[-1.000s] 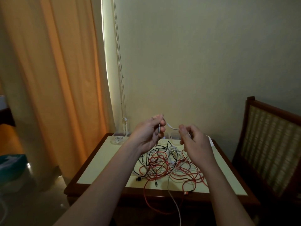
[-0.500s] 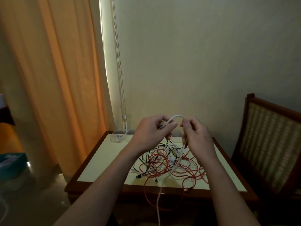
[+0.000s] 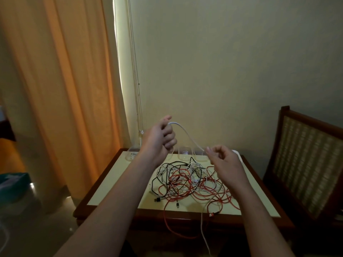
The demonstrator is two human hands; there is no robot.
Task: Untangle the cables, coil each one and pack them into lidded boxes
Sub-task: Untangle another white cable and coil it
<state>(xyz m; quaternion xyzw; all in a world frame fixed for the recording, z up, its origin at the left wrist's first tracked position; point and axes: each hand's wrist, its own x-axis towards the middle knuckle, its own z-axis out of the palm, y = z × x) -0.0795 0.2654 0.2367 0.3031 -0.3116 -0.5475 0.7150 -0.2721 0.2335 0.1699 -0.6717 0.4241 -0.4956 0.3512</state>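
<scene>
A tangle of red, black and white cables (image 3: 189, 182) lies on the cream table top (image 3: 115, 180). A white cable (image 3: 185, 133) runs in the air between my two hands above the pile. My left hand (image 3: 161, 140) is raised and grips one end of it in curled fingers. Lower and to the right, my right hand (image 3: 222, 160) pinches the same cable between thumb and fingers. One white strand (image 3: 203, 232) and a red loop (image 3: 172, 230) hang over the table's front edge.
Clear plastic boxes (image 3: 183, 154) stand at the back of the table, one at the back left corner (image 3: 130, 155). A wooden chair with a woven back (image 3: 304, 156) is at the right. An orange curtain (image 3: 61, 89) hangs at the left. A teal object (image 3: 13, 184) sits far left.
My hands have moved apart. The left hand rose and went left with the cable end; the right hand slid down and right along the white cable, stretching it out.
</scene>
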